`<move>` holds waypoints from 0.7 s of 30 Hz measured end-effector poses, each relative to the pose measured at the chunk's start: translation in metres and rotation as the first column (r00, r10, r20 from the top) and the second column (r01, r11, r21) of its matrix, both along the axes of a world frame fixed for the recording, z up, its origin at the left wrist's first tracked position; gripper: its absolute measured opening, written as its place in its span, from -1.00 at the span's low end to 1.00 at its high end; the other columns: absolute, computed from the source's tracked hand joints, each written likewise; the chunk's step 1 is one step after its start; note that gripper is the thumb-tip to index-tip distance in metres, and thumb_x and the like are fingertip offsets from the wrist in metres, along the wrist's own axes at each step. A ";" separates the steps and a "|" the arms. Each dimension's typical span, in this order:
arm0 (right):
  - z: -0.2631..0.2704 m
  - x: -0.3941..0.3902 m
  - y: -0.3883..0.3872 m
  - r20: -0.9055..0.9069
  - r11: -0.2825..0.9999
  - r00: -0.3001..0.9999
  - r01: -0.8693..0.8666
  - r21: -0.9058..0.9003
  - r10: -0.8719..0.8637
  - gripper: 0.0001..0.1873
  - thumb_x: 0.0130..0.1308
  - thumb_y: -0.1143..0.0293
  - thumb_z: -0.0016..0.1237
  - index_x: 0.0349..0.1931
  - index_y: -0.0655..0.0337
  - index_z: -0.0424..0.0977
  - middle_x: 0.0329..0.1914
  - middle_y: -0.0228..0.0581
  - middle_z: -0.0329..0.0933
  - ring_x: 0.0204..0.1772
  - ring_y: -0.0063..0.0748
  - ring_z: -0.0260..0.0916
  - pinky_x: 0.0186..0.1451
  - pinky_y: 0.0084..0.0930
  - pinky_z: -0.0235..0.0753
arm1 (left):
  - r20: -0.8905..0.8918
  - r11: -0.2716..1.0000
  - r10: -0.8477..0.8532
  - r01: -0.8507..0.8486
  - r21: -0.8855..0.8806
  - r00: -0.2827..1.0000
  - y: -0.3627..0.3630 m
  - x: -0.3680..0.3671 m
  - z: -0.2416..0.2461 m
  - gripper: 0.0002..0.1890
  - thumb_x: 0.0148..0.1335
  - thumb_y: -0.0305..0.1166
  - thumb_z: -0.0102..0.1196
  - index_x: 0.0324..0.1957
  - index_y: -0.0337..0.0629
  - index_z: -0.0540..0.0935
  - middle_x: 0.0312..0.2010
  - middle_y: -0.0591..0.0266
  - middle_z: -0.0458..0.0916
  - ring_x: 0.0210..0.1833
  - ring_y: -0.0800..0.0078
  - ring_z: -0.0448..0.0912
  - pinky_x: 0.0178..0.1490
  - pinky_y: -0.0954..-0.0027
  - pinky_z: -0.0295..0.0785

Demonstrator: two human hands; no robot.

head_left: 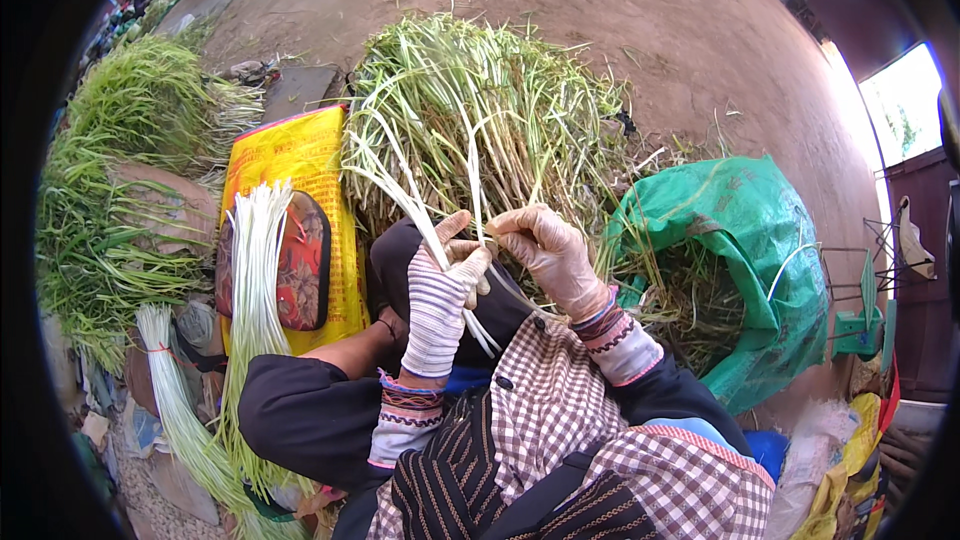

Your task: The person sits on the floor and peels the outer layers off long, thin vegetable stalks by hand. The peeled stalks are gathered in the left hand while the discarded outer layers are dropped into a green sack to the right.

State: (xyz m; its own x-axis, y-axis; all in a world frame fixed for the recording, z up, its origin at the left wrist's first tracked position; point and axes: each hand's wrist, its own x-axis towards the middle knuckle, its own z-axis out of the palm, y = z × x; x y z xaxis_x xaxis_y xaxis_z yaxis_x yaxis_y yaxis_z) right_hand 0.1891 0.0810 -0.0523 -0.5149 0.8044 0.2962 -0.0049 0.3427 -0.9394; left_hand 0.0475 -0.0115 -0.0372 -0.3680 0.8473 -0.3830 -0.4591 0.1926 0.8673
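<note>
My left hand [444, 292], in a striped knit glove, grips several peeled white stalks [411, 199] that slant up to the left. My right hand [551, 251], in a thin translucent glove, has thumb and forefinger pinched at a stalk beside the left fingertips; whether it holds a peeled strip is hard to tell. Just beyond the hands lies a large heap of unpeeled green stalks [480, 112]. On my left, a bundle of peeled white stalks [259, 262] lies over a floral cushion [304, 262] and a yellow woven sack [289, 142].
A green woven sack [780, 240] gapes at my right with plant scraps inside. A tied bundle of stalks [169, 367] and leafy green piles [135, 105] are at the left. Behind the heap extends a brown earthen floor [675, 37]. A green metal object [859, 330] stands at far right.
</note>
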 end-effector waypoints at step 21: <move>-0.076 0.118 -0.046 0.485 0.961 0.869 0.209 -0.180 -0.099 -0.88 0.23 0.55 0.09 -0.22 0.22 0.57 -0.29 -0.18 0.60 -0.17 -0.35 0.55 -0.06 -0.47 0.52 | 0.029 0.995 0.101 -0.101 -0.007 0.994 -0.004 -0.005 -0.002 -0.48 0.20 -0.57 0.21 0.20 -0.33 0.36 -0.29 0.12 0.69 -0.64 0.64 0.46 -0.66 0.68 0.23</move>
